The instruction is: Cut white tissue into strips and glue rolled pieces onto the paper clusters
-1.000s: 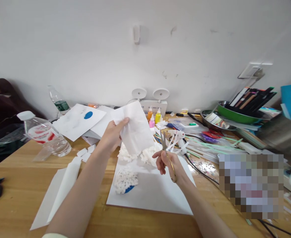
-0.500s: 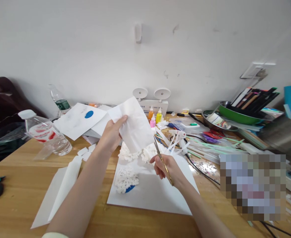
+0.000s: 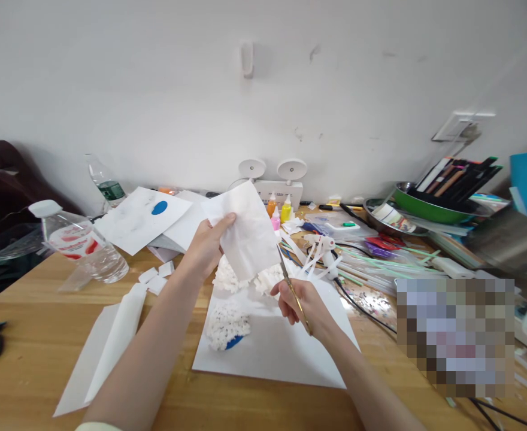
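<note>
My left hand [image 3: 209,242] pinches a white sheet of thin paper [image 3: 250,233] by its left edge, holding it raised above the table. My right hand [image 3: 298,302] is closed round a pair of gold-handled scissors [image 3: 294,290]; their blades point up beside the paper's lower right corner, and whether they touch it I cannot tell. Beneath both hands lies a large white sheet [image 3: 281,353]. A bumpy white piece [image 3: 229,323] with a blue patch at its lower edge rests on that sheet. More bumpy white material [image 3: 227,276] sits behind it, partly hidden by the held paper.
Folded white paper [image 3: 106,353] lies at left near a water bottle [image 3: 84,242]. A white glue gun [image 3: 324,245] with a black cord, small paint bottles [image 3: 285,209] and plastic strips crowd the back and right. A green bowl [image 3: 434,203] holds several markers.
The held paper has shifted slightly right and down, and its face has turned a little. Both hands keep their grip. The whole view has moved slightly.
</note>
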Motion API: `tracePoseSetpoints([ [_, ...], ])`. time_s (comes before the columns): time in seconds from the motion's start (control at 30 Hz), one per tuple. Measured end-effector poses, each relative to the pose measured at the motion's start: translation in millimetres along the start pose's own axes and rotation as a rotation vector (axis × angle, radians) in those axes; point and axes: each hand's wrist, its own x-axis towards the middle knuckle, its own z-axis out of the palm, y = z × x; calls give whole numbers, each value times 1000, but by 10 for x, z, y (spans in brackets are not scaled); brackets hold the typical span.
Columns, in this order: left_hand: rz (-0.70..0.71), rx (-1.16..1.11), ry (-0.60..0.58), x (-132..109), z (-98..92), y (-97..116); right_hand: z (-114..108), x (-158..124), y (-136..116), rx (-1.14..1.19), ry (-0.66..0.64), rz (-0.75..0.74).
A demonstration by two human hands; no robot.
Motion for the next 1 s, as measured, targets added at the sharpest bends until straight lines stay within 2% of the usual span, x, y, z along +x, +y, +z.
tracePoseSetpoints([
  [1.0, 22, 4, 37, 29, -32, 29, 34, 1, 7, 98, -38, 110],
])
